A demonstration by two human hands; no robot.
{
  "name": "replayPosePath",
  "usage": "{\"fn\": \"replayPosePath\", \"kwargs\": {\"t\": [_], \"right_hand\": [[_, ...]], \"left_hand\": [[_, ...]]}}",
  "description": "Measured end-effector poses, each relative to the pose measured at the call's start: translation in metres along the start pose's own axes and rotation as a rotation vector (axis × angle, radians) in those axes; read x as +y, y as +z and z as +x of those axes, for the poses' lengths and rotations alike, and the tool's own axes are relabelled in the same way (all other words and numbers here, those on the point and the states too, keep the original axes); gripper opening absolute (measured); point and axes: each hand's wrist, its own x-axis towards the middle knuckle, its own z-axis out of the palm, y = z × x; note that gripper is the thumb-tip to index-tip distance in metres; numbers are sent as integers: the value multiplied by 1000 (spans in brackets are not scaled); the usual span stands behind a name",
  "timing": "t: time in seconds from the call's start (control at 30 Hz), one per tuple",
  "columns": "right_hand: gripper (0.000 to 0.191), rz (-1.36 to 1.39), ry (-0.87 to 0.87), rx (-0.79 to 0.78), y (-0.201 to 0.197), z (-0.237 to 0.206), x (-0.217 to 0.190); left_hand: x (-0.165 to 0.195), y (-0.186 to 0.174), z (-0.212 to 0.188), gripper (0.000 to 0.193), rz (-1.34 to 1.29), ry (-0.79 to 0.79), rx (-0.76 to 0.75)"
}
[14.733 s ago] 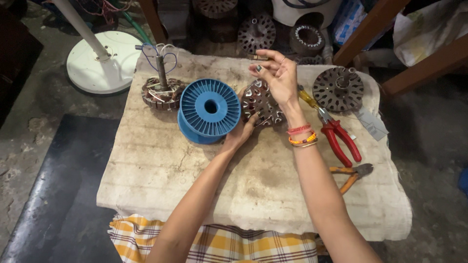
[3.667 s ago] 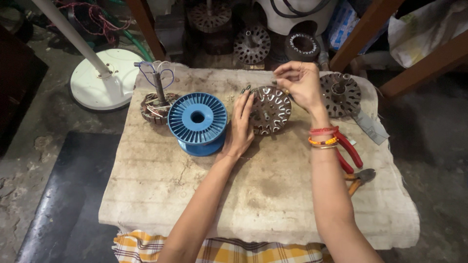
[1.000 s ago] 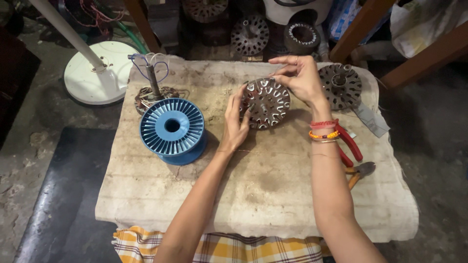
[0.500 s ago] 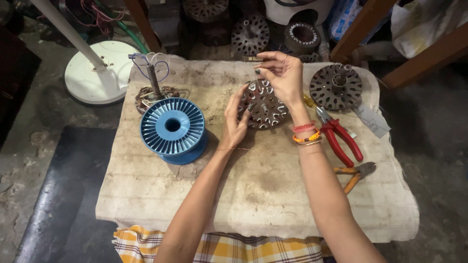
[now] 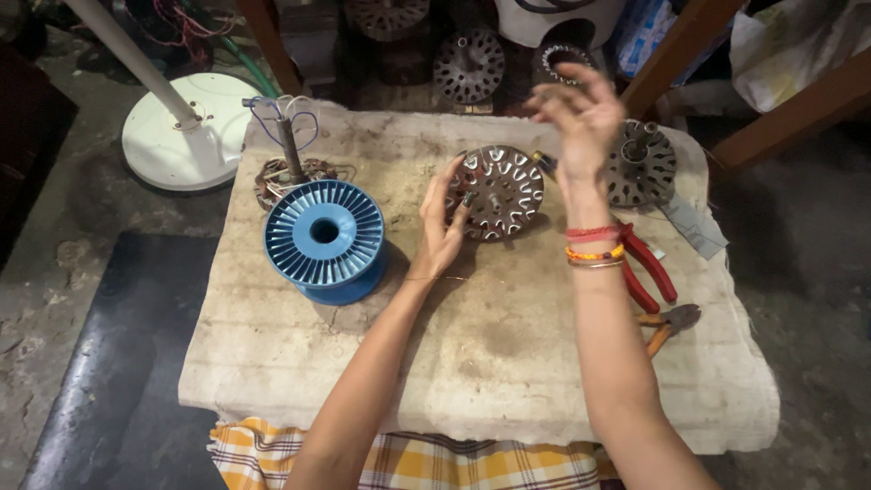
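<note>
My left hand holds a round metal stator tilted up on edge on the cloth-covered table. My right hand is raised above and right of the stator, blurred, with thumb and forefinger pinched on a very thin copper wire. A fine strand of that wire shows near my left wrist. A blue wire spool lies on its side just left of my left hand.
A second wound stator on a shaft stands behind the spool. Another stator, red pliers and orange-handled cutters lie on the right. A white fan base sits on the floor at left, and more stators sit behind the table.
My right hand has lifted up and to the right, away from the stator's top edge. My left hand still steadies the stator, whose face is turned more toward me.
</note>
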Motion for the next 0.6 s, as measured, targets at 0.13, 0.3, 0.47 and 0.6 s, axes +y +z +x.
{"fn": "replayPosePath", "kwargs": {"t": [0.13,0.3,0.47,0.6], "right_hand": [[36,128,-53,194,-20,6,7],[49,93,0,25,-19,7,9],[63,-152,182,-365,-12,-1,-6],[63,-290,289,-433,-8,-3,-10]], "left_hand": [[-3,1,-1,71,-13,-7,-2],[-3,1,0,71,11,-15,-6],[-4,1,0,71,0,-25,-9],[-5,2,0,70,-2,-5,-2]]}}
